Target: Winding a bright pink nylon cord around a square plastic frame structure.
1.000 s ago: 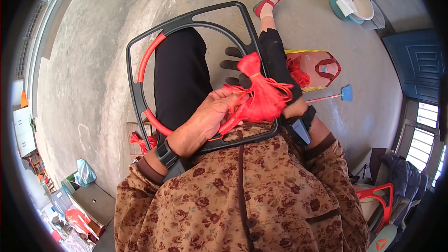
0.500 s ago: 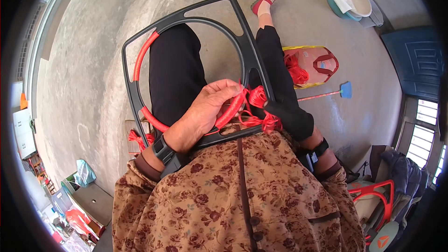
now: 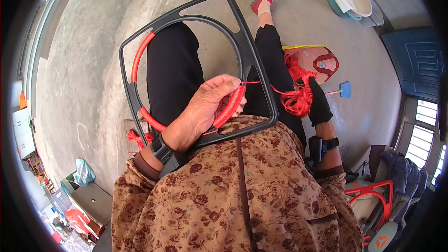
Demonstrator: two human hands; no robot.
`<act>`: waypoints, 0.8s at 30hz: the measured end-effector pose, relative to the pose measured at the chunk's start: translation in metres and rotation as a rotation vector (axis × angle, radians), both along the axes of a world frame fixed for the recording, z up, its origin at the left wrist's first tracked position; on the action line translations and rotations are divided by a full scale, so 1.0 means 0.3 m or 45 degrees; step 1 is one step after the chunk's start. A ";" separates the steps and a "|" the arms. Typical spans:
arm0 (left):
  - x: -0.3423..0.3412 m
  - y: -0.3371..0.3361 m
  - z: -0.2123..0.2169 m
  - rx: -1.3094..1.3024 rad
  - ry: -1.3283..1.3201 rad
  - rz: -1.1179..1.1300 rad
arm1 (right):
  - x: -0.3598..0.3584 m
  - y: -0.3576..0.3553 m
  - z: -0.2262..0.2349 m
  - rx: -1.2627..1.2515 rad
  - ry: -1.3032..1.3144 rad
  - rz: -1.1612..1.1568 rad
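Observation:
A black frame [image 3: 248,50] with a round ring inside lies across my lap. Red cord is wound tightly round several stretches of its ring. My left hand [image 3: 204,105], bare, grips the ring at the lower right wrapped stretch [image 3: 231,107], thumb and forefinger pinching where the cord leaves it. From there a strand runs taut over the frame's right bar, then slackens toward a loose red cord bundle [image 3: 297,101]. That bundle is in my right hand [image 3: 320,107], which wears a black glove and is closed round it off the frame's right side; some fingers are hidden.
An open bag [image 3: 325,75] with red cord inside stands on the floor beyond my right hand, a blue fly swatter [image 3: 345,89] beside it. Basins [image 3: 332,2] stand far right. A red frame [image 3: 387,205] is at lower right; a red cord bunch [image 3: 135,139] lies left of my lap.
My right hand has moved right, away from the ring, carrying the cord bundle and drawing the strand out. My left hand stays on the ring; the frame has shifted slightly.

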State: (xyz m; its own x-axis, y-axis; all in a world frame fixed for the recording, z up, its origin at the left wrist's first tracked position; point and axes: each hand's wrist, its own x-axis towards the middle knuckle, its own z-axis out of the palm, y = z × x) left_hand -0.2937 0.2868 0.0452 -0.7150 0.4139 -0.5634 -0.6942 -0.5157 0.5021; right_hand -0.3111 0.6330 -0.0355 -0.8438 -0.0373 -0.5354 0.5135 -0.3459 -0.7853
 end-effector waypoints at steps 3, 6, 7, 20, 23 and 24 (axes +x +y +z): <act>-0.004 0.004 0.007 -0.044 -0.014 -0.009 | -0.083 -0.103 0.070 0.860 0.455 0.259; -0.002 0.008 0.010 -0.066 -0.021 -0.043 | -0.166 -0.268 0.129 1.232 0.842 0.242; 0.000 0.009 0.010 -0.057 -0.023 -0.066 | -0.200 -0.333 0.130 0.991 0.793 0.134; 0.011 0.008 -0.017 0.116 0.002 -0.022 | -0.167 -0.500 0.191 -0.193 0.239 0.560; 0.012 0.020 -0.029 -0.012 -0.037 0.056 | -0.147 -0.476 0.210 -0.092 0.315 0.658; 0.008 0.017 -0.033 -0.035 -0.028 0.046 | -0.136 -0.471 0.213 -0.028 0.352 0.689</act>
State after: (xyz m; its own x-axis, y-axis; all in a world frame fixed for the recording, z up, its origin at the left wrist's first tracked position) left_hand -0.2915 0.2919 0.0354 -0.7166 0.3722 -0.5898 -0.6863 -0.5268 0.5015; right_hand -0.3520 0.4919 0.0283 -0.8097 -0.5081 -0.2937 0.3992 -0.1101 -0.9102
